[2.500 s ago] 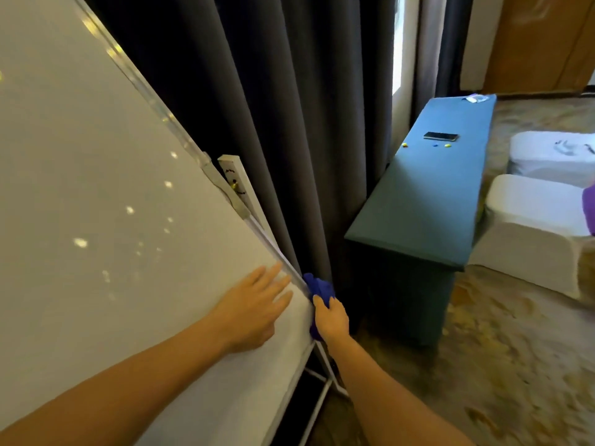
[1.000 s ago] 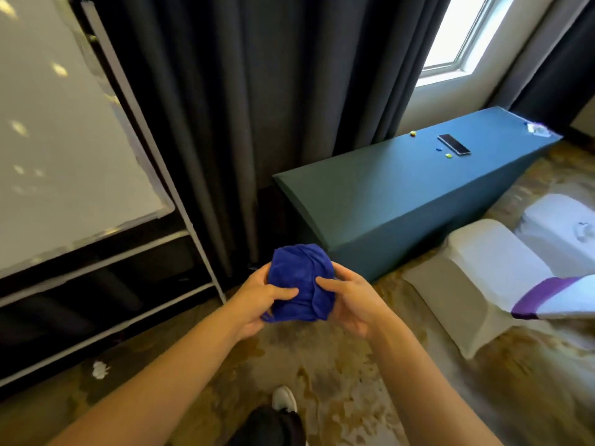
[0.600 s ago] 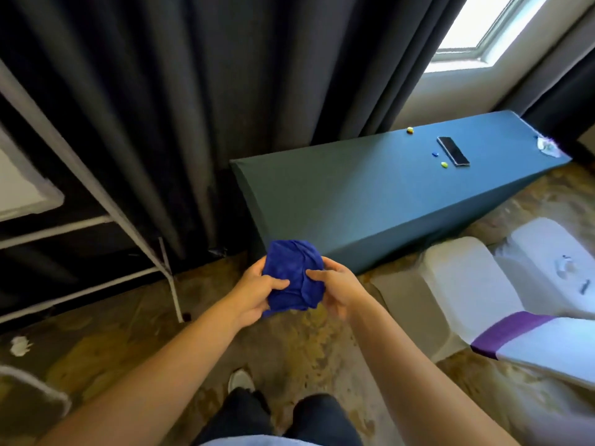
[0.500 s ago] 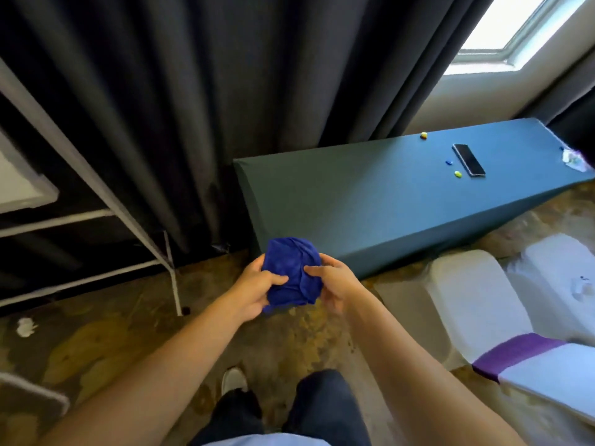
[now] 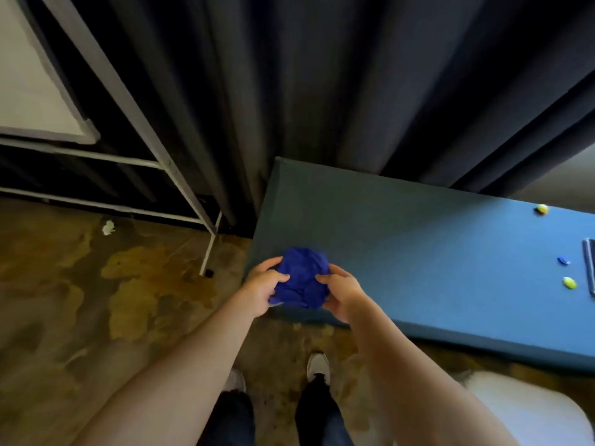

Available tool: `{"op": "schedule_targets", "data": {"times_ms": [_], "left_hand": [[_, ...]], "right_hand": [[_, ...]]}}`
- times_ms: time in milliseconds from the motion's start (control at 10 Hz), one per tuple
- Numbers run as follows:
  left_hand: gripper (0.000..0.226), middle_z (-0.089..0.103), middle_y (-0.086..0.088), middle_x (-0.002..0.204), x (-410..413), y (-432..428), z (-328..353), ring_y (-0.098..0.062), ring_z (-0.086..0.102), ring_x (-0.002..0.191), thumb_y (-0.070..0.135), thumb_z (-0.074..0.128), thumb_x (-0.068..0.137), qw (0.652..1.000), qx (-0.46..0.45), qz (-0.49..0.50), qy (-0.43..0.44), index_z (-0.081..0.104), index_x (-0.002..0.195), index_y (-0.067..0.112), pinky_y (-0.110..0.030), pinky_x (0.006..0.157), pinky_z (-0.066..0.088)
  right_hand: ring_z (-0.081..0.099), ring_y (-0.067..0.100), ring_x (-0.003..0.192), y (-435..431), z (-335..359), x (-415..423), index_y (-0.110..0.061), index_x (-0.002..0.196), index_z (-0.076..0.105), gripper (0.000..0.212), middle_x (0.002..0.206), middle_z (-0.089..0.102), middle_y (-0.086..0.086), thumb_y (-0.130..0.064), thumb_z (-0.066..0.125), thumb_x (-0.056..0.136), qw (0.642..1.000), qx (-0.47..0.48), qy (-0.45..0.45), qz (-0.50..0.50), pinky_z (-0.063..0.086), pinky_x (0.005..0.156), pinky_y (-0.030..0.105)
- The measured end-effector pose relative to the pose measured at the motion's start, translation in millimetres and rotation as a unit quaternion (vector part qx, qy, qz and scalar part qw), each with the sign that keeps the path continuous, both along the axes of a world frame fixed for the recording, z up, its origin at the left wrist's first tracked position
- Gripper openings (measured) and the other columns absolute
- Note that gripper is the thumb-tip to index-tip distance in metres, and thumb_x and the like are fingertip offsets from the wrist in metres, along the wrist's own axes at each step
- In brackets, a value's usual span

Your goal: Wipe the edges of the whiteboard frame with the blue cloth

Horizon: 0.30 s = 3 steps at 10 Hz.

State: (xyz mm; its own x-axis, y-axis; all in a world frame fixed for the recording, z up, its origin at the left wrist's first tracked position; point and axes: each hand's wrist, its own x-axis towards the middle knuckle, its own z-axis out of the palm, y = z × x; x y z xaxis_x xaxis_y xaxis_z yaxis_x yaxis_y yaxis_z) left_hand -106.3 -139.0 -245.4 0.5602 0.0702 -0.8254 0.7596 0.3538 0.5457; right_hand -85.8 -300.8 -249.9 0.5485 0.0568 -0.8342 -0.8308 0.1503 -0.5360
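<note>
Head view: a person stands over a patterned floor, both hands raised in front of the body.
Cloth: one blue cloth (image 5: 302, 278), bunched into a ball, in mid-air over the near corner of the table (image 5: 418, 252).
Left hand: left hand (image 5: 262, 289) curled on the cloth's left side, thumb laid over it.
Right hand: right hand (image 5: 341, 292) curled on its right side, gripping likewise.
Whiteboard: one whiteboard (image 5: 29, 91), upper left, well apart from the hands; only its lower right corner shows.
Frame edge: frame (image 5: 87, 123) runs up and to the left from that corner.
Nearer hand: the left, by my reckoning, since the board lies to that side.
Count: two hands, one cloth, one board, one stand (image 5: 180, 185).
</note>
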Motion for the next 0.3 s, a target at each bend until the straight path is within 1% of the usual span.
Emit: {"op": "schedule_targets", "data": {"times_ms": [100, 200, 300], "left_hand": [[0.044, 0.067, 0.0, 0.117, -3, 4, 6, -0.029, 0.066, 0.103, -0.003, 0.054, 0.089, 1.0, 0.009, 0.02, 0.016, 0.06, 0.117, 0.03, -0.045, 0.078, 0.053], [0.042, 0.066, 0.001, 0.116, -8, 14, 20, -0.028, 0.065, 0.102, -0.003, 0.053, 0.091, 0.999, 0.024, 0.024, -0.004, 0.059, 0.117, 0.029, -0.045, 0.082, 0.052], [0.038, 0.066, 0.0, 0.113, -10, 19, 34, -0.026, 0.062, 0.1, 0.002, 0.057, 0.091, 0.995, 0.098, -0.006, -0.017, 0.058, 0.12, 0.028, -0.043, 0.084, 0.051]], "right_hand": [[0.07, 0.034, 0.098, -15, -2, 0, -0.016, 0.125, 0.057, 0.036, 0.115, 0.069, 0.014, 0.006, 0.049, 0.096, 1.0, 0.0, 0.01, 0.009, 0.06, 0.06, 0.038], [0.069, 0.03, 0.096, -25, 11, -6, -0.02, 0.133, 0.052, 0.044, 0.118, 0.065, 0.011, 0.005, 0.048, 0.097, 1.0, -0.003, 0.012, 0.003, 0.06, 0.064, 0.038], [0.062, 0.029, 0.107, -30, 24, -2, -0.018, 0.144, 0.045, 0.05, 0.132, 0.058, 0.012, 0.0, 0.047, 0.097, 0.993, -0.1, -0.032, 0.059, 0.056, 0.083, 0.042]]}}
